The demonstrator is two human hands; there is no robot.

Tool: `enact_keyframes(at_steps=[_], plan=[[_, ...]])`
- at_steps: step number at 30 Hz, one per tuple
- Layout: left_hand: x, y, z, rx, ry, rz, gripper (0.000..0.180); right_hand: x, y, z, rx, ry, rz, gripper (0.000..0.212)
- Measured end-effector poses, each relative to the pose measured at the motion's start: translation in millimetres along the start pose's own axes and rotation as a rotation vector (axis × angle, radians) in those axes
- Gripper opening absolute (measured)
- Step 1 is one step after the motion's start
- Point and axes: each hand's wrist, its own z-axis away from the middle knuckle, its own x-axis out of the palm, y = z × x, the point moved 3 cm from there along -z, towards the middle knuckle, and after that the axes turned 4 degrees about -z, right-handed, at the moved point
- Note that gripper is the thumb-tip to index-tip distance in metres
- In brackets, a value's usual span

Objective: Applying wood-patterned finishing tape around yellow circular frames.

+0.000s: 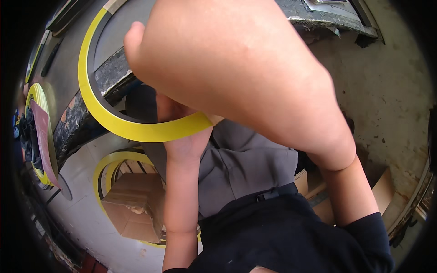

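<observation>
A large curved band, bright yellow on its face and dark along its inner edge, arcs across the upper left with a tan section at its top. My left hand reaches up from below and grips its lower part; the fingers are mostly hidden behind the band. Very close to the view, my right forearm crosses the upper middle and covers part of the band. Of my right hand, only a thumb-like tip at the forearm's left end shows, and its other fingers are hidden or out of the picture.
A dark workbench with a worn edge runs along the upper left. More yellow-edged rings lie stacked on it. Below, a cardboard box stands amid yellow rings on the tiled floor. A stained wall rises at right.
</observation>
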Motion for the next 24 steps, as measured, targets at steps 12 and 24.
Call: enact_keyframes(at_steps=[12, 24], plan=[[-8, -38, -9, -0.09, -0.032, 0.099, 0.059, -39, -13, 66, 0.345, -0.302, -0.365, 0.019], [-22, -46, 42, -0.178, -0.02, 0.296, 0.048, 52, 13, 120, 0.271, -0.333, -0.835, 0.033]])
